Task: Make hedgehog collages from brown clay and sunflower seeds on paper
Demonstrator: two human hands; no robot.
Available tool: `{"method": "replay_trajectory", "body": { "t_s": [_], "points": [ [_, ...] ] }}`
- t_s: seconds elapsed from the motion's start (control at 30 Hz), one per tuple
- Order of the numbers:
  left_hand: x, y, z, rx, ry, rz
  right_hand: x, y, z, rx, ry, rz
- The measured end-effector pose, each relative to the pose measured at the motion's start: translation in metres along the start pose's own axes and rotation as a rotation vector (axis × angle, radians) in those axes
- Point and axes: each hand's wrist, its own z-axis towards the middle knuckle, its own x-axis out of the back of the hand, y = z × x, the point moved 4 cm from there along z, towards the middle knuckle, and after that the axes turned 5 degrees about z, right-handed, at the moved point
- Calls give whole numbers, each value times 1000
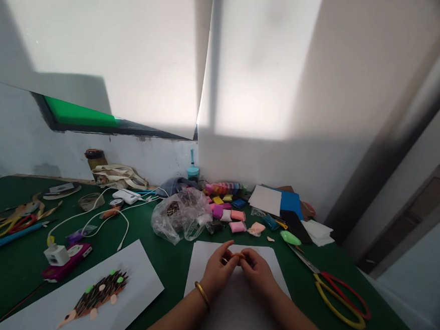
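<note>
Both hands meet over a stack of white paper (240, 307) in front of me. My left hand (218, 268) wears a gold bangle at the wrist, and its thumb and fingers pinch a small orange-brown piece (239, 255). From the other side my right hand (257, 270) pinches the same piece. The fingers cover much of it, so its full shape is hidden. To the left lies a white sheet (142, 275) with a hedgehog figure (100, 293) made of dark spikes, an orange-brown body and green and pale pink dots.
Red-and-yellow scissors (325, 275) lie open at the right. Coloured clay packets (238, 215) and a plastic bag (181, 215) sit behind the paper. White cables (88, 223) and a magenta box (68, 262) are at the left, beyond them a blue pen (11, 237).
</note>
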Motion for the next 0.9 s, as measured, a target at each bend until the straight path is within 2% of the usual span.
{"method": "replay_trajectory", "body": {
  "t_s": [0.1, 0.27, 0.33, 0.43, 0.53, 0.63, 0.77, 0.9],
  "points": [
    [0, -1, 0, -50, -6, 67, -2, -1, -1, -12, -29, 31],
    [0, -5, 1, 41, 9, -83, -4, -11, -2, 20, -83, 36],
    [1, -2, 1, 34, 34, -55, -4, -12, -2, 18, -97, 65],
    [4, 5, 0, -26, 58, 59, -4, -9, -1, 3, -79, 70],
    [2, 7, 0, -78, -1, 92, -4, -2, 0, -13, -43, -12],
    [0, 1, 1, -24, -23, 32, -2, 0, 1, -18, -20, -9],
    [-1, -3, 1, 55, -11, 11, -2, -5, 0, -14, -57, 108],
    [-1, 0, 0, 0, 3, 67, -2, -4, -1, -22, -42, 98]
  ]
}}
